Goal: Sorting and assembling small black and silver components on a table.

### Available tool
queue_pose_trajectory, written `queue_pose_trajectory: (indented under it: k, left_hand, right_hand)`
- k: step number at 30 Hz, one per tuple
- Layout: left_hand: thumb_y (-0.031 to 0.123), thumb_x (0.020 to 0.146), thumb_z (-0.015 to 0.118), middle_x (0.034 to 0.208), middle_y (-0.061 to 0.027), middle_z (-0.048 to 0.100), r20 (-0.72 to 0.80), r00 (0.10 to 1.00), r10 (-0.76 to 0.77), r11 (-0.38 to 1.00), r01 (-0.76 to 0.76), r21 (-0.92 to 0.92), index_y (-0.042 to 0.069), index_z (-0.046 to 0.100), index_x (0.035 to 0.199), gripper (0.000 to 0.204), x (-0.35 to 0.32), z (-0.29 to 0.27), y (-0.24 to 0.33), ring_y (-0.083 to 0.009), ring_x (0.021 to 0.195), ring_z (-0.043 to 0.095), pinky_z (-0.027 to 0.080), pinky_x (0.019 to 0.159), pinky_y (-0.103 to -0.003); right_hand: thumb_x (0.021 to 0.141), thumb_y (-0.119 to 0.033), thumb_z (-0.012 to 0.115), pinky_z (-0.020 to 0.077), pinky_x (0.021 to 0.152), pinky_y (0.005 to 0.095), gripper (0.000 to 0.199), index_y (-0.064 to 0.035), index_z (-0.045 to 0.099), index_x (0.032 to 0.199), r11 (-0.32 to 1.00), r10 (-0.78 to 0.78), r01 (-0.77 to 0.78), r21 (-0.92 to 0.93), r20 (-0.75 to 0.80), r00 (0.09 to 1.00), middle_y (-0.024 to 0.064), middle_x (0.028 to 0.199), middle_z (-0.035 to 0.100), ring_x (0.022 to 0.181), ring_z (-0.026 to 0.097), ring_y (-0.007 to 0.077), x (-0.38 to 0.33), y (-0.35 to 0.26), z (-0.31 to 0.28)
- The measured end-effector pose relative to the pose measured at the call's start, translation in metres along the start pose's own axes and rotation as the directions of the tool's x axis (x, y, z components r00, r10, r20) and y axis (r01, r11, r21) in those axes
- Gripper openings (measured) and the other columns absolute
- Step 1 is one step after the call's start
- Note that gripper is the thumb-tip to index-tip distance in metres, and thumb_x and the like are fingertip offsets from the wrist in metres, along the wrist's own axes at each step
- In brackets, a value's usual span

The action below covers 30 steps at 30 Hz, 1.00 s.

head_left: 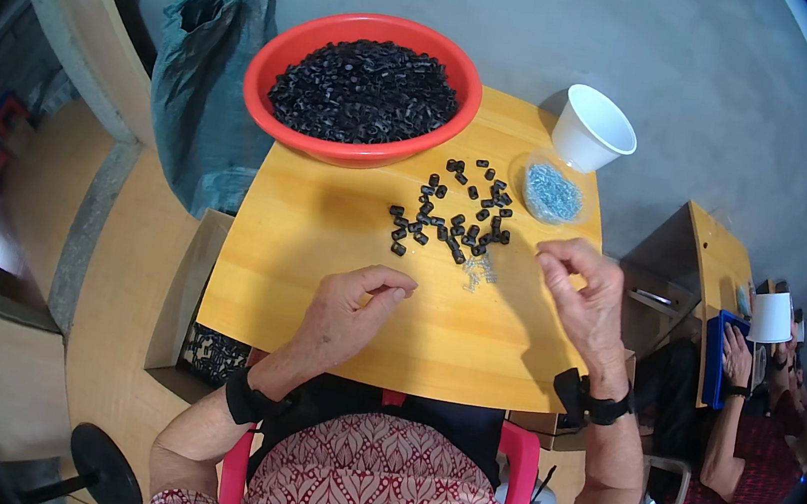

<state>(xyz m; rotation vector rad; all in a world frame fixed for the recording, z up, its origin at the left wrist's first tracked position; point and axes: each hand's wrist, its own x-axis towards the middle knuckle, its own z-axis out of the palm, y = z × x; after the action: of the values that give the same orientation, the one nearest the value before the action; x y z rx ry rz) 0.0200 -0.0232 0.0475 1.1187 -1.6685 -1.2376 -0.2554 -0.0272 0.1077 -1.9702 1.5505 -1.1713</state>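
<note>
My left hand (348, 314) hovers over the near middle of the yellow table (266, 265), thumb and forefinger pinched together. Whatever that pinch holds, if anything, is too small to make out. My right hand (587, 297) is raised over the table's right side, its fingertips also closed in a pinch whose contents I cannot see. Between and beyond both hands lie several small black plastic pieces (442, 233), scattered loosely. A little heap of small clear or silvery pieces (478, 273) rests at their near edge. Closest to my right fingertips stands a clear tub (553, 194) of shiny small parts.
A red basin (259, 98) full of black pieces stands at the far left of the table. The white bucket (589, 134) is at the far right. A green sack (202, 106) leans beyond the left edge. Another person (739, 434) works at a blue tray (713, 361) on the right.
</note>
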Motion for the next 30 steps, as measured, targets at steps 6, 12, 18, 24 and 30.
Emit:
queue_pose_trajectory:
  k: [6,12,18,24,30]
  left_hand:
    - [0.006,0.094,0.057,0.095,-0.0088,0.071,-0.113,0.993,-0.015,0.999,0.019,0.028,-0.003,0.067,0.104,0.017,0.009,-0.005,-0.032,-0.0136,0.092,0.066,0.051,0.084,-0.026]
    - [0.004,0.094,0.056,0.092,-0.0073,0.070,-0.214,0.976,-0.023,0.999,0.012,-0.050,-0.003,0.067,0.102,0.015,0.005,0.002,-0.059,-0.0118,0.088,0.065,0.050,0.082,-0.024]
    - [0.003,0.094,0.056,0.097,-0.0053,0.070,-0.302,0.952,-0.043,0.982,-0.016,-0.190,-0.002,0.067,0.105,0.015,0.003,-0.010,-0.049,-0.0124,0.091,0.064,0.050,0.083,-0.026]
    - [0.004,0.090,0.061,0.110,-0.0092,0.067,-0.427,0.820,0.382,0.905,-0.239,0.351,0.000,0.063,0.118,0.027,0.045,-0.094,0.022,-0.0174,0.105,0.062,0.046,0.095,-0.030]
    - [0.011,0.086,0.064,0.120,-0.0154,0.060,-0.632,0.681,0.371,0.885,-0.054,0.462,0.004,0.059,0.124,0.039,0.099,-0.178,0.006,-0.0251,0.112,0.060,0.046,0.096,-0.033]
  right_hand:
    - [0.086,-0.005,0.063,0.0483,0.062,0.0297,0.012,0.0035,0.066,0.094,0.997,0.075,-0.066,-0.042,0.244,0.967,0.0120,0.083,0.065,0.071,0.062,0.0190,0.003,0.020,0.033]
    - [0.087,-0.008,0.062,0.0473,0.060,0.0302,0.014,0.0029,0.067,0.096,1.000,0.004,-0.003,-0.005,0.245,0.969,0.0116,0.081,0.065,0.068,0.062,0.0191,0.036,0.018,0.049]
    - [0.090,-0.013,0.063,0.0499,0.065,0.0297,0.020,0.0023,0.068,0.101,0.999,-0.031,0.024,0.036,0.199,0.980,0.0093,0.080,0.066,0.070,0.061,0.0166,0.114,-0.023,0.069]
    - [0.090,-0.024,0.065,0.0511,0.077,0.0334,0.038,0.0035,0.061,0.116,0.998,-0.051,0.040,0.055,0.209,0.977,0.0141,0.092,0.068,0.085,0.064,0.0200,0.192,-0.018,0.097]
    - [0.087,-0.025,0.067,0.0502,0.085,0.0387,0.043,0.0023,0.059,0.119,0.990,-0.096,0.116,-0.080,0.227,0.969,0.0217,0.105,0.065,0.096,0.064,0.0308,0.230,-0.004,0.116]
